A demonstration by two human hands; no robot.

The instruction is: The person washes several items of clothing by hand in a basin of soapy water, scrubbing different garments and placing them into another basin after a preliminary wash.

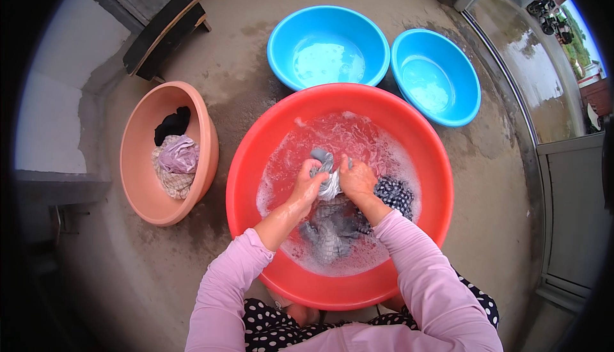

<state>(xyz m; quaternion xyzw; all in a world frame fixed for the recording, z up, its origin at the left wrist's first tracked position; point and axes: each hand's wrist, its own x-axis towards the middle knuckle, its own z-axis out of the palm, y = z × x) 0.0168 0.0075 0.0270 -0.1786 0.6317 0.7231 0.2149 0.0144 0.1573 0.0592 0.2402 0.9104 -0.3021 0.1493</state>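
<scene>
A large red basin of sudsy water stands in front of me. Over its middle, a wet grey and white striped cloth is bunched between my two hands. My left hand is closed on its left side. On the other side my right hand has its fingers curled round the same cloth. Below them a grey checked garment lies partly under the water. A dark cloth with white dots soaks to the right, beside my right wrist. Foam floats along the water's edge.
A peach basin at the left holds a black cloth, a lilac cloth and a pale patterned cloth. Two blue basins stand beyond the red one. A dark bench is far left; a doorway opens at the right.
</scene>
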